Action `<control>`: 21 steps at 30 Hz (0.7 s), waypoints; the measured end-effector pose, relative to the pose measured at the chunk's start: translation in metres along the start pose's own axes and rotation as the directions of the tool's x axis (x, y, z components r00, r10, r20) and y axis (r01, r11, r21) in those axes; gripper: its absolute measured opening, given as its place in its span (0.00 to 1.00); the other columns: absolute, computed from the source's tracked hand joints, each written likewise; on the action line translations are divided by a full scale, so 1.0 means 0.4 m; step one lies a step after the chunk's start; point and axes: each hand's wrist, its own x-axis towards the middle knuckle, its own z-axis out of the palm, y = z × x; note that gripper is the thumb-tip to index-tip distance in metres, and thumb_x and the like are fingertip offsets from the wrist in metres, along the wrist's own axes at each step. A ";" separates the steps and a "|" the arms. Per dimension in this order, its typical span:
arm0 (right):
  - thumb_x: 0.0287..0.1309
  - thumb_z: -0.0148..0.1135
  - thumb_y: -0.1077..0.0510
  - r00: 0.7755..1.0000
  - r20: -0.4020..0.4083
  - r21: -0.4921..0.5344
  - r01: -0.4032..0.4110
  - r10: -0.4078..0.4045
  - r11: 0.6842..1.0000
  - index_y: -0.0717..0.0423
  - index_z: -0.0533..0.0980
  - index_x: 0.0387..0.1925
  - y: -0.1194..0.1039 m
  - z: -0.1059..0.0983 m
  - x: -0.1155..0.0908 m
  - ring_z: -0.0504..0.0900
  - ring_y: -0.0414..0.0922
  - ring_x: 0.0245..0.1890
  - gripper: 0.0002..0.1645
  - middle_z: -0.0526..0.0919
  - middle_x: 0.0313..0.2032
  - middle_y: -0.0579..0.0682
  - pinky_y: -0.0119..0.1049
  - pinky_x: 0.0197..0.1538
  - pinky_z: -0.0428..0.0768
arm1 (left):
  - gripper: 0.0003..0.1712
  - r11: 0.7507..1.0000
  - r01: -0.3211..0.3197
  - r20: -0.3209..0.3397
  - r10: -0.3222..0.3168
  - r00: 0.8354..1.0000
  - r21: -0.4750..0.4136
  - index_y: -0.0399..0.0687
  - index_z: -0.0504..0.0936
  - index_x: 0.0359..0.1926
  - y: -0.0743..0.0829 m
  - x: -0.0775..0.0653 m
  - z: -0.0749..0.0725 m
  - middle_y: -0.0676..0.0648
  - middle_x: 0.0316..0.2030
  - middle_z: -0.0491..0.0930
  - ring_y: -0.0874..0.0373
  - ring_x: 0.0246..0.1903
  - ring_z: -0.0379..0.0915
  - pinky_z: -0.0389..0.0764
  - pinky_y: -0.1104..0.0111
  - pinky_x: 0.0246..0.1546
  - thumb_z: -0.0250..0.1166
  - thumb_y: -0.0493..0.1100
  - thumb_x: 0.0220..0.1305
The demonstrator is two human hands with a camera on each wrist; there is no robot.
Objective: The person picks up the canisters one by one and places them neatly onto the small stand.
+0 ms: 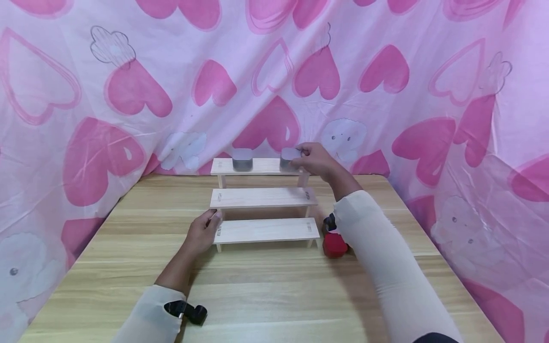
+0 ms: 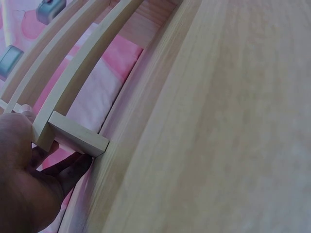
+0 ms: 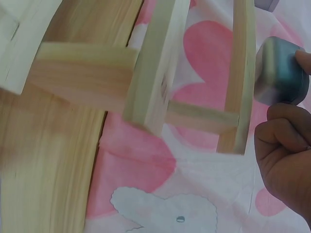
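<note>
A three-tier wooden display stand stands on the table. My left hand grips its left end at the lowest tier; in the left wrist view its fingers curl beneath the board beside a stand leg. At the right end of the top tier, my right hand pinches a small grey tin with rounded corners. The right wrist view shows that tin between thumb and fingers, right at the top board. A second grey tin sits left of it on the same tier.
A red box-like object lies on the wooden table to the right of the stand, beside my right sleeve. Pink heart-patterned cloth hangs behind the table and along both sides.
</note>
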 end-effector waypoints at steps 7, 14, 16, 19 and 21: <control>0.65 0.73 0.56 1.000 0.005 0.015 0.009 -0.009 1.000 0.60 0.78 0.70 -0.012 0.021 0.011 0.77 0.46 0.45 0.33 0.82 0.59 0.57 0.35 0.44 0.81 | 0.31 1.000 -0.002 0.006 0.002 1.000 -0.006 0.44 0.74 0.78 0.003 -0.002 0.000 0.32 0.76 0.74 0.33 0.74 0.72 0.73 0.38 0.75 0.46 0.58 0.90; 0.61 0.73 0.57 1.000 0.017 0.021 -0.014 0.014 1.000 0.62 0.80 0.65 -0.013 0.032 0.023 0.73 0.42 0.38 0.31 0.82 0.52 0.55 0.30 0.35 0.74 | 0.31 1.000 -0.009 0.007 0.009 1.000 -0.010 0.43 0.73 0.77 0.003 -0.002 0.002 0.31 0.75 0.74 0.33 0.74 0.73 0.73 0.38 0.75 0.46 0.57 0.90; 0.61 0.73 0.57 0.999 0.025 0.010 -0.022 0.022 1.000 0.62 0.80 0.65 -0.012 0.032 0.026 0.74 0.44 0.42 0.31 0.81 0.54 0.56 0.31 0.38 0.75 | 0.31 1.000 -0.003 0.004 0.003 1.000 -0.009 0.43 0.74 0.77 0.002 -0.003 0.002 0.31 0.74 0.75 0.33 0.73 0.73 0.73 0.38 0.75 0.47 0.57 0.90; 0.62 0.71 0.56 0.999 0.041 -0.009 -0.024 0.025 1.000 0.59 0.80 0.67 -0.010 0.028 0.031 0.73 0.43 0.37 0.32 0.81 0.54 0.57 0.32 0.35 0.73 | 0.30 1.000 -0.002 0.001 0.002 1.000 -0.010 0.42 0.75 0.75 0.002 -0.003 0.001 0.32 0.74 0.76 0.34 0.74 0.73 0.73 0.38 0.75 0.46 0.57 0.90; 0.63 0.70 0.56 0.998 0.054 -0.011 -0.024 0.024 1.000 0.58 0.79 0.68 -0.009 0.023 0.033 0.70 0.43 0.31 0.32 0.80 0.53 0.57 0.32 0.31 0.69 | 0.30 1.000 -0.004 -0.002 0.004 1.000 -0.008 0.43 0.76 0.74 0.002 -0.003 0.000 0.33 0.74 0.76 0.34 0.74 0.73 0.73 0.38 0.75 0.46 0.58 0.90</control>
